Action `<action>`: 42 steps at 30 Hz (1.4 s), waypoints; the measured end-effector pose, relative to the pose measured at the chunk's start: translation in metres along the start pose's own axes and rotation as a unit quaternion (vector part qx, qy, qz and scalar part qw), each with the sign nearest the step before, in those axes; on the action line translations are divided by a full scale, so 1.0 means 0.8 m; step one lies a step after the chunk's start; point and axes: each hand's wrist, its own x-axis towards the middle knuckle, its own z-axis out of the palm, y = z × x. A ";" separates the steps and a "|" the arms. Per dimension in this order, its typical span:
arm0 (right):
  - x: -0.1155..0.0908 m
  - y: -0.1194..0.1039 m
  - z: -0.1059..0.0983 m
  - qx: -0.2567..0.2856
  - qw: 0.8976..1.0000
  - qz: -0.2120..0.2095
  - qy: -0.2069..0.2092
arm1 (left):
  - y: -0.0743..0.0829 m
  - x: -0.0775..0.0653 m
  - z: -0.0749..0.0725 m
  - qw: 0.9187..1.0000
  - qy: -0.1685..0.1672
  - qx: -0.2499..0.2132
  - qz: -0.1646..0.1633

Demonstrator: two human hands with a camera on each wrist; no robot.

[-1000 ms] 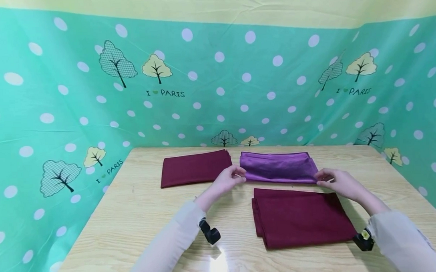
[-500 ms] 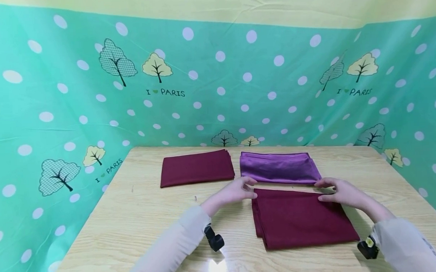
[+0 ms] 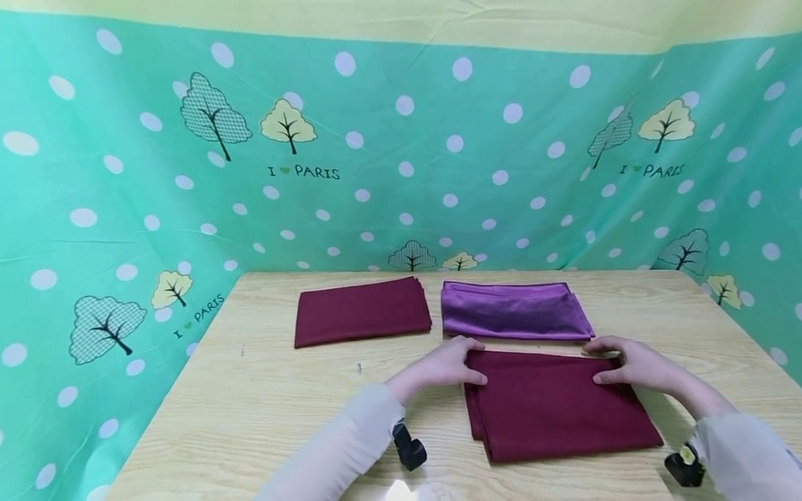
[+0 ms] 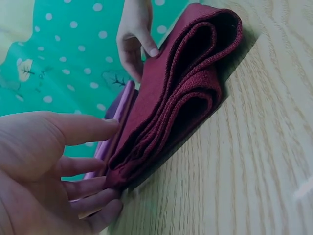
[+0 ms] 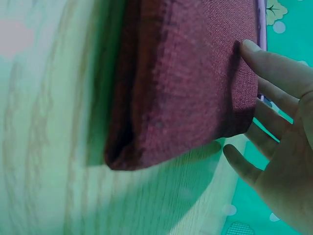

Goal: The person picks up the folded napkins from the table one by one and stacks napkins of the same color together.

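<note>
In the head view, a folded dark red cloth point(image 3: 559, 414) lies on the near right of the table. My left hand point(image 3: 445, 363) is at its far left corner, fingers along the far edge and thumb over the top. At the far right corner is my right hand point(image 3: 633, 364), its thumb on the cloth. The left wrist view shows my left hand point(image 4: 54, 166) with fingers fairly straight beside the stacked folds of the cloth point(image 4: 161, 93). In the right wrist view, my right hand point(image 5: 279, 103) has spread fingers, partly hidden behind the cloth point(image 5: 190, 83).
Behind the near cloth lies a folded shiny purple cloth point(image 3: 509, 309). Another folded dark red cloth point(image 3: 360, 311) lies to its left. They rest on a light wooden table point(image 3: 248, 425), backed by a green dotted curtain point(image 3: 372, 170).
Both hands have come back from the near edge of the purple cloth to the far corners of the near dark red cloth. The cloths have not visibly moved.
</note>
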 end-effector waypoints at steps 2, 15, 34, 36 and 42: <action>-0.002 0.000 0.000 0.000 1.000 0.000 0.000 | 0.003 0.000 0.002 1.000 -0.003 0.025 0.003; -0.010 0.005 0.001 -0.010 1.000 -0.005 0.010 | 0.016 0.004 0.006 0.997 0.011 0.074 -0.004; -0.005 0.009 0.005 -0.020 1.000 0.021 -0.001 | 0.020 0.006 0.013 0.995 0.011 0.098 0.013; -0.005 0.007 0.005 -0.019 1.000 0.021 -0.004 | 0.020 0.006 0.014 0.995 0.012 0.099 0.005; -0.004 0.004 0.005 -0.024 0.999 0.020 -0.004 | 0.021 0.004 0.017 0.995 0.017 0.102 0.000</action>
